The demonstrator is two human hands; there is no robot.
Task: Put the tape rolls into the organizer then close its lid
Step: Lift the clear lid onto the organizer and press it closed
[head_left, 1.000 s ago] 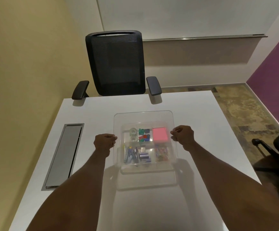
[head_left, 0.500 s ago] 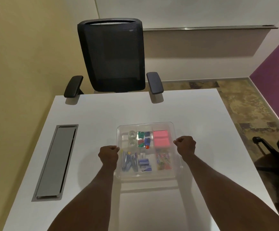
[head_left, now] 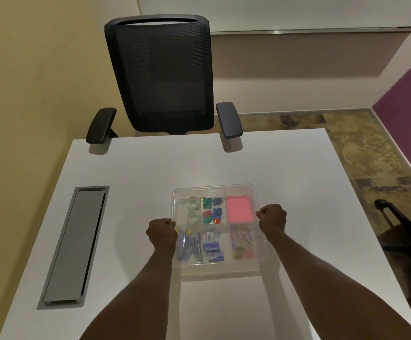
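A clear plastic organizer [head_left: 260, 262] rests on the white table, and its clear lid [head_left: 214, 188] lies flat over it. Two clear tape rolls [head_left: 192, 203] show through the lid in the far left compartment. My left hand [head_left: 162, 231] is closed in a fist at the lid's left edge. My right hand [head_left: 272, 218] is closed at the right edge. Both hands grip the lid's sides. Other compartments hold a pink note pad [head_left: 238, 208], green and blue clips, staplers and coloured paper clips.
A black mesh chair [head_left: 160, 77] stands at the table's far side. A grey cable hatch [head_left: 73, 244] is set into the table on the left. Part of another black chair [head_left: 410, 231] shows off the table's right edge.
The lid was raised and tilted above the organizer; both hands have lowered it until it lies flat on the box. The view has also tilted down slightly.
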